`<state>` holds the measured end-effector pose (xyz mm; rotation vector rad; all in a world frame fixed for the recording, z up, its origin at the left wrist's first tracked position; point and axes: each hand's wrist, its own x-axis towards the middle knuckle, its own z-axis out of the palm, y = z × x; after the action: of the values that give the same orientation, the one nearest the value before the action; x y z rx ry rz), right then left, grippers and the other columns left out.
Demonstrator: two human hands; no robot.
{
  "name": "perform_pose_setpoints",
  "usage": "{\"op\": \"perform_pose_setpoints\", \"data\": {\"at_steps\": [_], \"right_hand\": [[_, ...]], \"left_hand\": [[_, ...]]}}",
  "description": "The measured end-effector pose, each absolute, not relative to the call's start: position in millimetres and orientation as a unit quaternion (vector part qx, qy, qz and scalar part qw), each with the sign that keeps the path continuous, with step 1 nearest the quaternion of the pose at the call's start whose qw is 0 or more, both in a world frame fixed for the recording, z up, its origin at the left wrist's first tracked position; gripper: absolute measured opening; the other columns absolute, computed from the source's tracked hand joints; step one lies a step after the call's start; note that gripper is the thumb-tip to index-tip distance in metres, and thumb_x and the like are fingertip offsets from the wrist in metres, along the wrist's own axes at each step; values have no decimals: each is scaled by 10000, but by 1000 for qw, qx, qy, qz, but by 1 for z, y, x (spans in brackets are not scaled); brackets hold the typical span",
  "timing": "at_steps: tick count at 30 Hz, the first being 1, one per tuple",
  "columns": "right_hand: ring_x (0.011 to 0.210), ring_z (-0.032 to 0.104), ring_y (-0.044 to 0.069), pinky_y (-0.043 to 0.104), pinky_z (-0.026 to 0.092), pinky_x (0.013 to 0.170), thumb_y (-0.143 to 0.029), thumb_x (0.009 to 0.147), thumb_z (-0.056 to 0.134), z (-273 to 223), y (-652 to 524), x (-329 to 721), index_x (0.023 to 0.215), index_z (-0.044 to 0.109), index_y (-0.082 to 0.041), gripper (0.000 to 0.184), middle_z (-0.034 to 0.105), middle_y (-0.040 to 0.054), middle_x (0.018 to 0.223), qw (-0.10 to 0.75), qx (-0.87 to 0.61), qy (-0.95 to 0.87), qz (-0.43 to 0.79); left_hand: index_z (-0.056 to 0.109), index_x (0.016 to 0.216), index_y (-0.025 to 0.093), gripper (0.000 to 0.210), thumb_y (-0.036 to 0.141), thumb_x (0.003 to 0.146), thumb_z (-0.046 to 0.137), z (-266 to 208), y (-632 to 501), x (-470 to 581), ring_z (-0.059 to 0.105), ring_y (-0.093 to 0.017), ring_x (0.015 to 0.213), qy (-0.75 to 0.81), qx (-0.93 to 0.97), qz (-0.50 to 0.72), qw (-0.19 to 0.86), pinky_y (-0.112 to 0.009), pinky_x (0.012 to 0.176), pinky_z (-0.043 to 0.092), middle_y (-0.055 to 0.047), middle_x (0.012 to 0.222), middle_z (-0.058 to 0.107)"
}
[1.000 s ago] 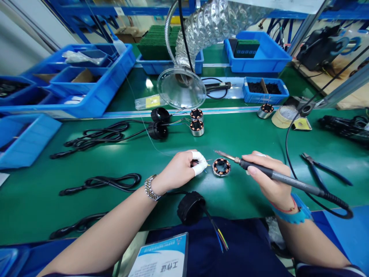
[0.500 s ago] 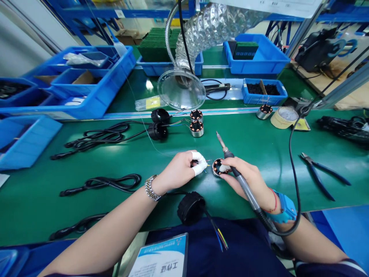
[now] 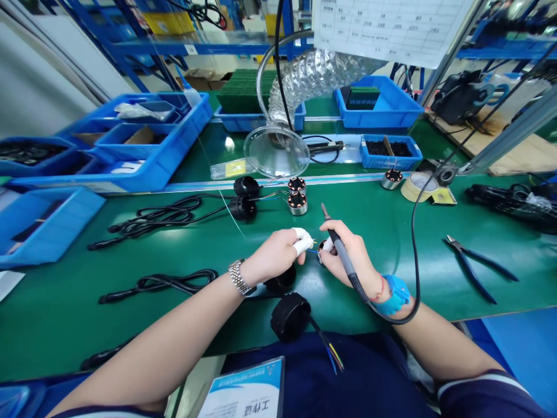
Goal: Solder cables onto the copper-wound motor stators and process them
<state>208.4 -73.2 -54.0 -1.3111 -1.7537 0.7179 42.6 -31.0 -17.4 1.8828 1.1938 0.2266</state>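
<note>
Taking the clear funnel point(image 3: 277, 154) as my landmark, I find the stator ring point(image 3: 319, 255) on its near side and a little to its right, lying on the green bench and mostly hidden by fingers. I have the right hand point(image 3: 360, 261) wrapped around the soldering iron point(image 3: 342, 251), whose tip points away from me, clear of the ring, while thumb and a white-covered finger sit against the ring; whether they truly grip it, I can't tell. The left hand point(image 3: 278, 252), on the funnel's near side, pinches thin wires point(image 3: 312, 251) between white-covered fingertips, above a black cap point(image 3: 281, 283).

I judge the ring rigid and fairly dense for its size, its metal wall smooth enough to slip, its copper windings easily nicked: I'd hold it by the outer wall. The wires should be light and springy, best pinched near their ends. The iron looks stiff; I'd keep to the dark handle, minding its cable's drag and a probably hot tip.
</note>
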Motion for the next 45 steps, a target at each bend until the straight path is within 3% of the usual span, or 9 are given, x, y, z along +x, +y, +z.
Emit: {"op": "perform_pose_setpoints", "data": {"at_steps": [7,13,16,18,20,24,32,41,45], "right_hand": [[677,554,106,232,469,677,-149,722,534,-56,-83,208,1107,415,-225,410,584,10,848,422,-495,-714,258],[719,538,115,231,458,671,-156,794,491,-56,-82,206,1042,470,-217,256,571,26,850,427,-452,-763,177],[691,554,103,219,464,665,-165,787,509,-54,-82,208,1064,456,-215,287,580,16,836,440,-467,-737,214],[684,571,101,218,470,667,-171,775,525,-53,-83,211,1088,433,-219,330,595,9,829,454,-476,-709,256],[680,582,101,221,475,669,-172,767,531,-54,-84,212,1098,419,-224,354,608,2,818,466,-477,-686,290],[640,572,93,219,475,645,-171,745,545,-57,-84,212,1090,415,-228,373,620,-11,784,481,-476,-659,327],[619,550,87,217,478,619,-155,700,585,-59,-85,208,1084,414,-234,428,607,-16,778,492,-484,-613,384],[694,589,104,225,489,669,-184,733,582,-62,-87,214,1046,471,-230,335,609,9,848,492,-476,-679,266],[686,598,110,223,494,647,-201,730,597,-65,-88,210,1021,480,-237,315,616,-2,822,526,-487,-654,241]], "left_hand": [[498,567,153,278,292,783,390,-29,-29,39,311,-72,378,490,704,96,505,-210,381,207,31,443,399],[515,676,140,241,309,809,405,-30,-30,39,371,-59,397,457,660,125,583,-188,404,287,2,575,544],[571,875,138,257,336,839,412,-23,-30,27,559,-109,634,376,693,128,602,-217,610,435,-46,789,631],[540,1065,169,300,337,852,410,-20,-30,15,580,-159,890,348,742,116,561,-262,799,431,-61,983,635],[504,1140,196,328,334,861,400,-20,-31,3,559,-189,989,381,793,102,465,-295,863,403,-56,1051,628],[573,953,196,237,326,866,395,-24,-39,-5,599,-198,862,483,810,135,304,-298,777,425,-35,932,660],[638,831,189,138,272,814,529,-38,-55,33,563,-140,851,399,785,295,371,-240,775,439,-35,955,606],[644,907,195,175,241,829,494,-36,-51,37,550,-140,811,379,830,244,330,-251,741,440,-40,906,596],[641,905,197,207,292,840,468,-31,-49,40,564,-147,787,398,800,199,403,-251,733,436,-20,860,630]]}}
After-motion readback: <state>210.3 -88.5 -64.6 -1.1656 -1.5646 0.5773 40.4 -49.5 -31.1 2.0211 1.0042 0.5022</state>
